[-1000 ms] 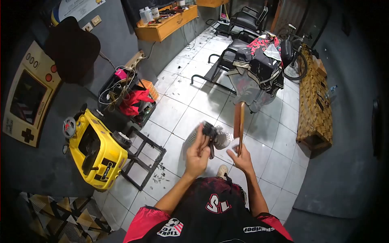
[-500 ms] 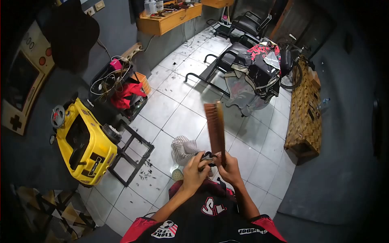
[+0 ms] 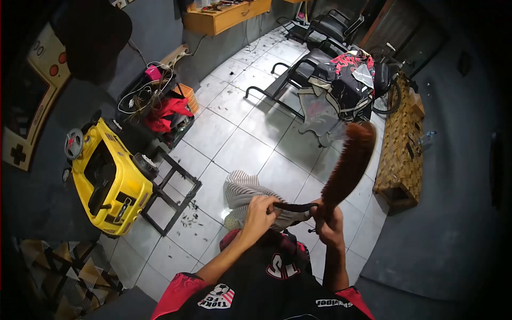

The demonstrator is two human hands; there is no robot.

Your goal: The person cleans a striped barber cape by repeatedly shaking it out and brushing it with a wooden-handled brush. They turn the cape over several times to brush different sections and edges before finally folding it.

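In the middle of the head view, a short black strap (image 3: 296, 207) stretches between my two hands. My left hand (image 3: 260, 217) pinches its left end between thumb and fingers. My right hand (image 3: 331, 226) is closed around the handle of a long brush with reddish-brown bristles (image 3: 349, 165), and the strap's other end runs into this same hand. The brush points up and to the right, its bristles facing left. A small dark tip pokes out below the right fingers. Beneath the strap is grey-and-white striped cloth (image 3: 242, 192), partly hidden by my left hand.
A yellow toy car (image 3: 114, 181) stands at left beside a black metal frame (image 3: 173, 194). Further off are a black chair draped with a cape (image 3: 325, 106) and a woven cabinet (image 3: 400, 154) along the right wall. Dark hair clippings (image 3: 192, 220) lie on the tiles.
The brush has swung right and tilted with my right hand. My hands have drawn apart, and the black strap, bunched between them before, is now stretched out.
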